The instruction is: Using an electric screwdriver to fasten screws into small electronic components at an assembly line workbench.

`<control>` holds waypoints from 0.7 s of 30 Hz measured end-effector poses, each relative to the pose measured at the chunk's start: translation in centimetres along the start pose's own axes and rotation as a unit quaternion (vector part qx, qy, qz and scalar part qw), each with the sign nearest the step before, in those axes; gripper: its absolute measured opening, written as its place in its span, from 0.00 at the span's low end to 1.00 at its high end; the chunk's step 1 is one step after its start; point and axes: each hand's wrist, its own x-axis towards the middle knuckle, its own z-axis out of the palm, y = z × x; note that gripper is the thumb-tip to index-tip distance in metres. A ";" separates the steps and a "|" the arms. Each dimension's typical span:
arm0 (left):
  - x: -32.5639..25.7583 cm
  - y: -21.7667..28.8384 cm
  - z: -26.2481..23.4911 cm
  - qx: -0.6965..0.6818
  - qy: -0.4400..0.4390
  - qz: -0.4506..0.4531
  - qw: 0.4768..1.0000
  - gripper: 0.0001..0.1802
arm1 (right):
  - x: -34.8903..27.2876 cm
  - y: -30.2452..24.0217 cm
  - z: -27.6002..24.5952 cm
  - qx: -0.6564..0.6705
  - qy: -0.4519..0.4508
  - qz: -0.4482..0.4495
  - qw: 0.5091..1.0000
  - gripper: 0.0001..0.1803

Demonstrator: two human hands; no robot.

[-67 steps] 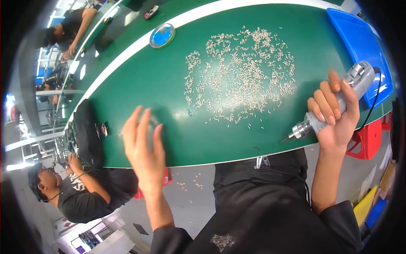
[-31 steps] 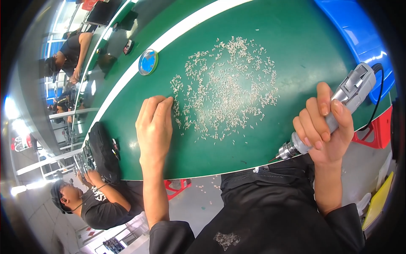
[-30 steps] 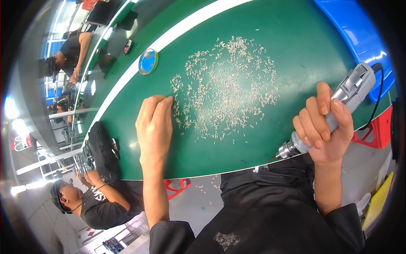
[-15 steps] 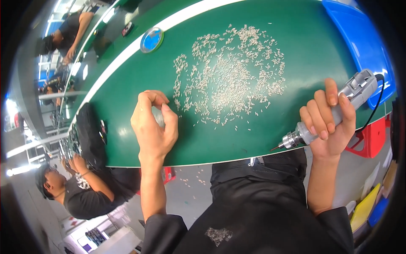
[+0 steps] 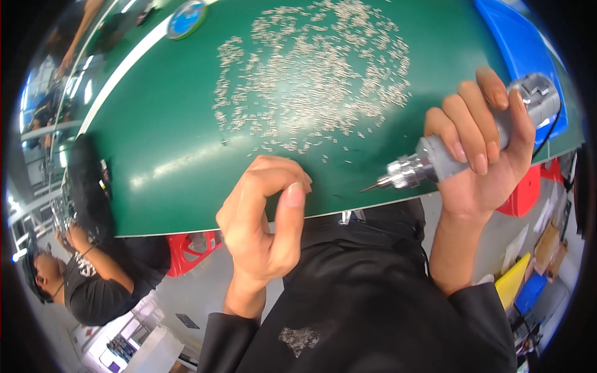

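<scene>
My right hand [image 5: 476, 149] is wrapped round a grey corded rotary tool [image 5: 435, 158] with a metal chuck. The thin bit in the chuck points left, over the near edge of the green table [image 5: 168, 143]. My left hand [image 5: 267, 217] is at that same edge, left of the bit and apart from it. Its fingers are curled, with thumb and forefinger tips together; anything between them is hidden or too small to make out. Beyond both hands, many tiny pale rod-shaped pieces [image 5: 311, 78] lie scattered on the table.
A blue tray [image 5: 519, 43] stands at the right. At the far left is a round, blue-topped container [image 5: 186, 20]. Red stools [image 5: 186, 252] show below the table's edge. Another person [image 5: 93, 273] sits at the left beside a black bag-like thing [image 5: 90, 186].
My left hand has moved right and nearer to me, closer to the tool's bit. The tool's tip has moved left and up in the picture. The view itself has shifted.
</scene>
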 end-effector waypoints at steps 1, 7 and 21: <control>-0.1 0.0 0.5 -0.036 0.003 0.003 0.999 0.06 | 0.1 0.1 0.3 -0.009 0.009 -0.002 1.000 0.10; -0.4 0.7 2.3 -0.260 0.024 -0.069 0.963 0.08 | 0.2 -0.3 2.3 0.063 -0.021 -0.015 0.998 0.08; -0.6 1.2 3.5 -0.451 -0.009 -0.139 0.881 0.14 | -0.3 -0.9 2.6 0.044 0.006 -0.036 0.998 0.06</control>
